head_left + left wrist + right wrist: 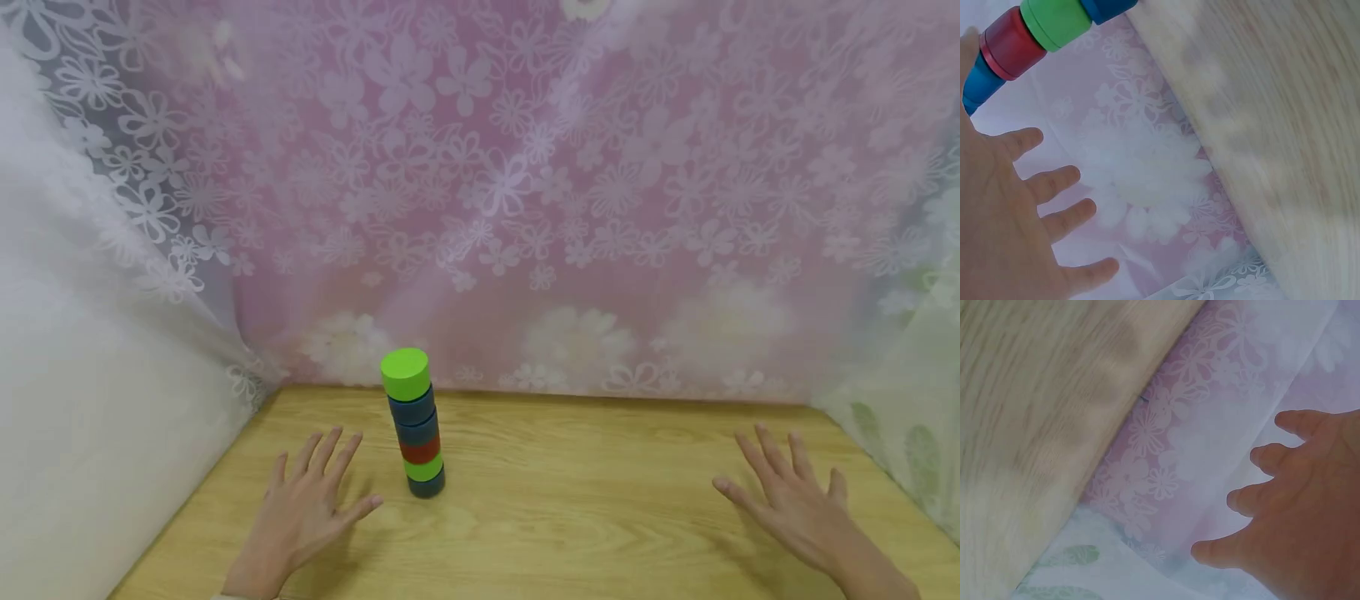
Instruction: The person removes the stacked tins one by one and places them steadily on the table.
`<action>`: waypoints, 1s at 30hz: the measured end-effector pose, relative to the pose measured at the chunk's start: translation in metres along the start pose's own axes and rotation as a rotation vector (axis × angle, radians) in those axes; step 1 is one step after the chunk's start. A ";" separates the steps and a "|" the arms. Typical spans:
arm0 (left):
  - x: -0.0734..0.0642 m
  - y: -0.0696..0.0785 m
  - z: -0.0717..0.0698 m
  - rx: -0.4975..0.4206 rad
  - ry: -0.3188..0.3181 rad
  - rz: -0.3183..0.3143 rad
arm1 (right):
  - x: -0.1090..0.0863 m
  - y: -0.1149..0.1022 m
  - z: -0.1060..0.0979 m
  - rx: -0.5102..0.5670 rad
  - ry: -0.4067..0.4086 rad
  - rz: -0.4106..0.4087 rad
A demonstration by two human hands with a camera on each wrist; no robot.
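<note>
A tall stack of round blocks stands upright on the wooden table, left of the middle. From the top its colours run bright green, dark blue, dark blue, red, green and dark blue. My left hand is spread just left of the stack, palm down, its thumb pointing toward the base with a gap between. In the left wrist view a red block and a green block show beyond the hand, with blue ones at either end. Far to the right, my right hand is spread over the table, holding nothing.
The light wooden table ends at a pink floral curtain along the back. A whitish sheet hangs down the left side, and a pale leaf-patterned one borders the right. Bare wood lies between the stack and the right hand.
</note>
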State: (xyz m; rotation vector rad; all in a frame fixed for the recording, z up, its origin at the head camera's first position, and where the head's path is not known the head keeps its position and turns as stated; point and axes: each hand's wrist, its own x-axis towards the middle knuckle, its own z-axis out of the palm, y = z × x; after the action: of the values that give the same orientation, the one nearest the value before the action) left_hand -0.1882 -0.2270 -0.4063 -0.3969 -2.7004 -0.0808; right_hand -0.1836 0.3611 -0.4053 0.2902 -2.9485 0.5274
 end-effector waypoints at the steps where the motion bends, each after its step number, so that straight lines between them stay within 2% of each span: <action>1: 0.001 0.000 0.000 0.003 0.005 0.008 | 0.001 0.000 0.000 0.006 0.002 -0.003; 9: 0.004 0.002 -0.003 -0.017 0.050 0.058 | 0.001 -0.002 0.000 0.068 0.029 -0.050; 11: 0.005 0.002 -0.003 -0.019 0.056 0.065 | 0.002 -0.007 -0.002 0.098 0.069 -0.062; 13: 0.006 0.003 -0.003 -0.029 0.071 0.070 | 0.005 -0.014 -0.003 0.122 0.162 -0.076; 17: 0.008 0.005 -0.004 -0.061 0.103 0.069 | 0.013 -0.031 -0.008 0.159 0.405 -0.109; 20: 0.009 0.006 -0.006 -0.092 0.121 0.057 | 0.019 -0.042 -0.011 0.178 0.504 -0.132; 25: 0.012 0.008 -0.006 -0.154 0.163 0.052 | 0.024 -0.055 -0.011 0.295 0.529 -0.123; 30: 0.014 0.010 -0.006 -0.231 0.190 0.046 | 0.027 -0.067 -0.010 0.410 0.500 -0.085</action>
State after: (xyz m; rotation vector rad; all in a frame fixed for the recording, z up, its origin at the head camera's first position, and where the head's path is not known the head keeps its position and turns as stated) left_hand -0.1955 -0.2139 -0.3954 -0.4932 -2.4995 -0.3989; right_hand -0.1944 0.2986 -0.3693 0.2733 -2.3219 1.0219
